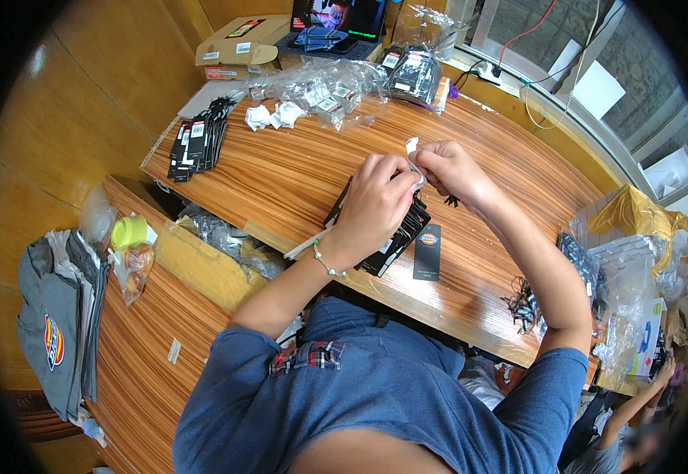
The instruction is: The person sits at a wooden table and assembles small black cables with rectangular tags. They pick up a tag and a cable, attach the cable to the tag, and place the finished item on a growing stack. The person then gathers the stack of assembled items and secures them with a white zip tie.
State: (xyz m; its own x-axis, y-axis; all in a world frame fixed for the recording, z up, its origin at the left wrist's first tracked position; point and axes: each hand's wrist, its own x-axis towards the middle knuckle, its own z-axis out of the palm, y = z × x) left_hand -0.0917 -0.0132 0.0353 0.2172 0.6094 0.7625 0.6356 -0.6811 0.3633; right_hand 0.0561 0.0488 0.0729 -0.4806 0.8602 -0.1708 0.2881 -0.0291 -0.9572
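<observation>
Above the wooden table, my left hand point(372, 201) and my right hand point(456, 172) are close together, fingers pinched on a curling white strip point(413, 147) that looks like paper or label backing. A bracelet circles my left wrist. Beneath the left hand lies a stack of black hang tags point(398, 245), partly hidden by that hand. One black hang tag point(428, 254) lies flat by itself just right of the stack. Small black cord ends point(452, 201) show under my right hand.
Another bundle of black tags point(198, 141) lies at the far left. Crumpled white paper point(275, 116), clear plastic bags point(324, 88), a cardboard box point(237, 49) and a laptop point(336, 28) sit at the back. Black cords point(522, 304) lie right; grey folded garments point(60, 324) left. Another person point(628, 442) is lower right.
</observation>
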